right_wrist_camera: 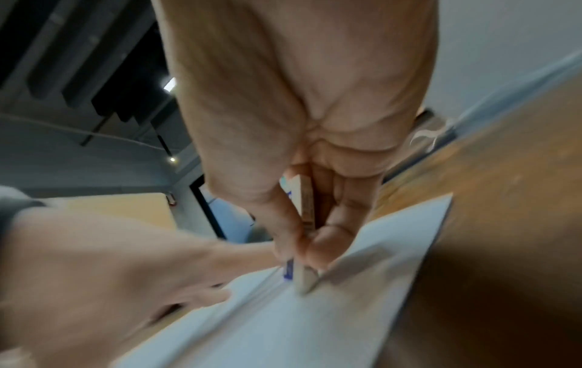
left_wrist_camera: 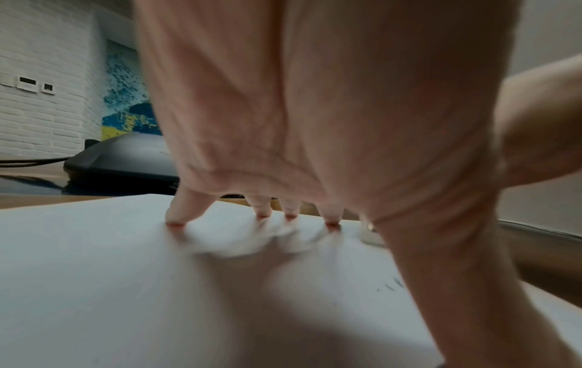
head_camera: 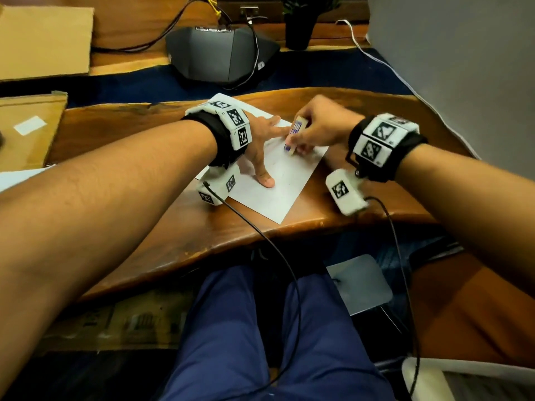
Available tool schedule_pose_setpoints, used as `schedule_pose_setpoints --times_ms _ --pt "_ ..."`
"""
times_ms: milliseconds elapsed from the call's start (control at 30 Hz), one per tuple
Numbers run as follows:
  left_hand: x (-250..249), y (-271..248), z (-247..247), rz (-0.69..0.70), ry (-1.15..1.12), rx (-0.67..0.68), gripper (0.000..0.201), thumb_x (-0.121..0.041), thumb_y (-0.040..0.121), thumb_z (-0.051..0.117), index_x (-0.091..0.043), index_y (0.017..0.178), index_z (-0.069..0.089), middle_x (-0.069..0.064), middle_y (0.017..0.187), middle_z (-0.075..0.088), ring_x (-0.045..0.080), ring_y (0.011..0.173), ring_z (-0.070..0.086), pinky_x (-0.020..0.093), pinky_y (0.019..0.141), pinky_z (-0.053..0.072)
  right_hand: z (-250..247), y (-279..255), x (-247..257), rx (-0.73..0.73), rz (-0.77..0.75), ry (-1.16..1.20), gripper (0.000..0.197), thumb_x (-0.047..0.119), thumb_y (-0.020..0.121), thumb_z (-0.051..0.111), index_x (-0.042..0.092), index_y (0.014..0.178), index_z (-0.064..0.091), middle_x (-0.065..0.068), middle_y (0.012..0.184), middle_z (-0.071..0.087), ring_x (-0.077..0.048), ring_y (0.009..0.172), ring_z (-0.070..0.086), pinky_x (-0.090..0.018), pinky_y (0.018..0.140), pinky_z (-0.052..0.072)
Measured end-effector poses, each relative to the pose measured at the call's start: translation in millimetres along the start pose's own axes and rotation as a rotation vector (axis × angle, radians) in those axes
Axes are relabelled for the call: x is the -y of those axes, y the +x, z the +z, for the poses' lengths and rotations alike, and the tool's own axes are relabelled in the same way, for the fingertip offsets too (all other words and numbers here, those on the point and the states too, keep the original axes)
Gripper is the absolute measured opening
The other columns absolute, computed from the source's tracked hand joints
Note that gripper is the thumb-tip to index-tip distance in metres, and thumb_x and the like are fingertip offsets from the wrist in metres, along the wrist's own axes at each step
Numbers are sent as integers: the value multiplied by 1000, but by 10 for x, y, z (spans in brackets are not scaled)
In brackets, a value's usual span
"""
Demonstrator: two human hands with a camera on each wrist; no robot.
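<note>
Left hand (head_camera: pixel 260 146) presses spread fingers on the paper (head_camera: pixel 289 183) at frame centre; right hand (head_camera: pixel 315 125) pinches an eraser (head_camera: pixel 293 134) near the paper's upper-right edge.

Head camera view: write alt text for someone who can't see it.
A person's right hand grips an eraser with its tip on a white sheet of paper, while the left hand presses the sheet flat with spread fingers. The paper lies on a wooden table.
</note>
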State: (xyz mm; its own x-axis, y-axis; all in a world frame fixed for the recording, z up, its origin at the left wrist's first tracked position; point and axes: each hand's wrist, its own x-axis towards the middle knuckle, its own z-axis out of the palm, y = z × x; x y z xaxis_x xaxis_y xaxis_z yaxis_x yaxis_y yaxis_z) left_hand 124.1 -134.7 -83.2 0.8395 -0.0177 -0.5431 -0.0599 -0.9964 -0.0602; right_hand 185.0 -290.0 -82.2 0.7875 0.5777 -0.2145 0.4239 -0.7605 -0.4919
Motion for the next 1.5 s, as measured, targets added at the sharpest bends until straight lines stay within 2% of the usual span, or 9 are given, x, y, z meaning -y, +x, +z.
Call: schedule_pose_setpoints --times_ms 100,267,400,533,700,800,967,1367,1500 --pt "-42 -13 -10 -17 14 -2 134 -65 53 83 -50 150 -8 -6 164 -13 32 150 6 58 116 17 -68 107 -101 -132 61 37 32 28 82 79 11 108 69 -2 97 70 -8 75 68 -13 51 46" --pt "-92 22 -71 -39 81 43 138 -69 50 82 -52 148 -14 -1 163 -16 35 149 9 59 116 20 2 53 -109 -21 6 3 25 27 84 78 12 103 71 0 92 71 -4 71 66 -13 52 46" --pt "-124 23 -67 -49 81 42 142 -69 45 82 -53 147 -14 -3 163 -16 33 150 7 59 117 17 -103 130 -195 -185 101 83 32 26 83 79 10 108 67 -3 98 69 -11 76 67 -16 53 48" --pt "-115 18 -84 -53 82 35 139 -65 49 85 -51 149 -12 -1 163 -15 35 149 10 57 116 20 -37 72 -169 -29 39 58 17 23 87 75 14 100 67 2 85 67 -4 67 65 -9 43 45" --pt "-205 21 -116 -60 153 32 144 -65 45 87 -49 150 -11 3 164 -10 37 149 9 61 116 18 -296 121 -263 -198 146 27 30 26 85 77 10 108 67 -6 99 70 -15 81 70 -22 61 54" --pt "-240 25 -161 -81 190 49 148 -68 41 86 -51 148 -14 5 164 -9 39 149 9 63 114 19 -297 120 -251 -178 91 26 30 25 87 75 11 112 65 -5 100 66 -15 82 69 -18 54 48" --pt "-265 38 -176 -89 199 59 146 -66 44 85 -51 147 -17 6 164 -12 39 149 6 63 115 18 -216 94 -304 -150 -4 -33 26 26 87 74 11 108 69 -7 103 71 -18 90 70 -27 73 57" --pt "-276 26 -186 -113 189 79 150 -66 40 86 -52 146 -19 6 164 -13 40 148 8 61 113 20 -325 -15 -295 105 -117 -127 18 23 89 72 12 104 71 -3 92 74 -17 81 73 -28 74 59" --pt "-297 13 -199 -96 188 68 151 -67 39 86 -51 147 -18 4 164 -12 39 149 9 62 113 20 -308 -5 -385 -115 -78 -94 24 25 87 75 11 106 70 -4 99 72 -16 86 69 -22 68 53"
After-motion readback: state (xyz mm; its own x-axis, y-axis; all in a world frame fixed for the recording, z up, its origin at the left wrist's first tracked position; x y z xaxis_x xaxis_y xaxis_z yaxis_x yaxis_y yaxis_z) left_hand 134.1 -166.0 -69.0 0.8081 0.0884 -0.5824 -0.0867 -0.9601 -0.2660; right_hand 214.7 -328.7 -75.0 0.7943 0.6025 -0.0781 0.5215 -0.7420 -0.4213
